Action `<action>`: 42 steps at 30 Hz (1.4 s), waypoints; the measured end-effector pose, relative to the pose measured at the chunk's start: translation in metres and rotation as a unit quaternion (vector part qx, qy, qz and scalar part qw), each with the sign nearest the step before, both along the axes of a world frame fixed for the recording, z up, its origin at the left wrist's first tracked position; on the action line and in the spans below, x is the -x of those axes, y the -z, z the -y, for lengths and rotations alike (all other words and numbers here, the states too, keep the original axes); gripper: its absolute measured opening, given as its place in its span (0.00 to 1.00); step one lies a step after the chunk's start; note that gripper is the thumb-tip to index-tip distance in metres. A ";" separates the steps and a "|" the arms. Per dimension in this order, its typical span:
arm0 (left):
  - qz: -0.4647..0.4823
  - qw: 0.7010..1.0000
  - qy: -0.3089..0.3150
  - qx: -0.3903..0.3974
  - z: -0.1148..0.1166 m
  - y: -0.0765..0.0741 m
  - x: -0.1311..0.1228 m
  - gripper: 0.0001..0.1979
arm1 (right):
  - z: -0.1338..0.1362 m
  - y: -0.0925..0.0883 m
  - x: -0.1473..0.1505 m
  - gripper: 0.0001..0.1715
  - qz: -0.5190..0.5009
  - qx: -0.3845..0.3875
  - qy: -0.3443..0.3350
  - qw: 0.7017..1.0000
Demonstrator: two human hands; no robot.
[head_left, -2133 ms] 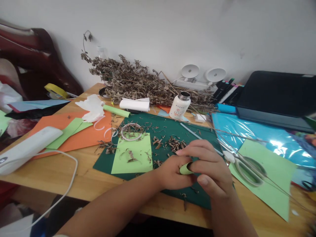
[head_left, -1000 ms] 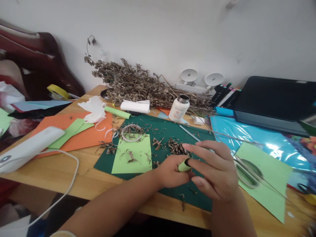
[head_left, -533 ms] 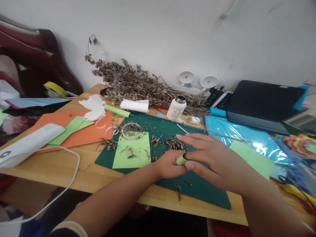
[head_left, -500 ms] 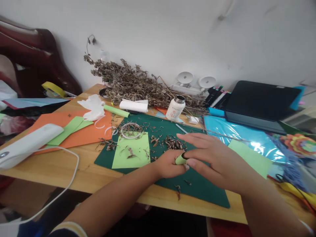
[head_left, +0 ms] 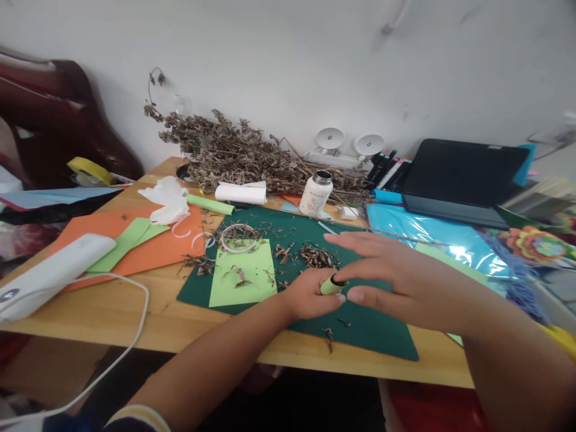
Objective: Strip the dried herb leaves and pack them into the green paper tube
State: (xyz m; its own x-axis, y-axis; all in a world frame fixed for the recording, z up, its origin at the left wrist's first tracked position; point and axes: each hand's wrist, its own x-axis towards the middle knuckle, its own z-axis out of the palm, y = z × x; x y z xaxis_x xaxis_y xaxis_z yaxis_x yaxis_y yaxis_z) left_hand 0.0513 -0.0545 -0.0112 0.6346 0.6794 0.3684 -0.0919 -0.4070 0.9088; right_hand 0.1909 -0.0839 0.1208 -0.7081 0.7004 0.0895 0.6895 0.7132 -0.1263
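Note:
My left hand (head_left: 310, 295) is wrapped round a small rolled tube of light green paper (head_left: 331, 287), its open end facing right. My right hand (head_left: 387, 276) hovers over that end with fingers stretched apart; one fingertip is at the tube's mouth, and whether it goes inside I cannot tell. Beneath both hands lies a dark green cutting mat (head_left: 373, 342). A heap of crumbled dried leaves (head_left: 317, 257) sits on the mat just beyond my left hand. A light green paper sheet (head_left: 225, 288) with leaf bits on it lies to the left, and a white tape ring (head_left: 239, 238) overlaps its far edge.
Dried plant stalks (head_left: 243, 153) lie along the wall. A white open bottle (head_left: 316, 193) stands behind the mat. A white device with a cable (head_left: 63, 273) and orange paper (head_left: 135, 258) are left; a blue glossy package (head_left: 418, 231) and black tablet (head_left: 465, 180) are right.
My right hand has shifted slightly rightward, its thumb now farther from the tube. My left hand keeps its hold on the rolled paper. The camera view has shifted a little.

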 end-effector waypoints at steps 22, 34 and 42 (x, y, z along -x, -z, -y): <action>-0.007 0.990 -0.080 0.116 0.002 -0.001 -0.002 0.05 | -0.009 0.016 -0.026 0.22 -0.220 -0.107 0.126 0.961; -0.028 0.997 -0.068 0.038 0.006 0.000 -0.003 0.07 | -0.037 0.131 -0.031 0.12 -0.055 0.049 0.252 0.965; -0.006 0.994 -0.078 0.082 0.007 0.000 -0.003 0.05 | -0.038 0.130 -0.035 0.07 -0.148 0.024 0.314 0.938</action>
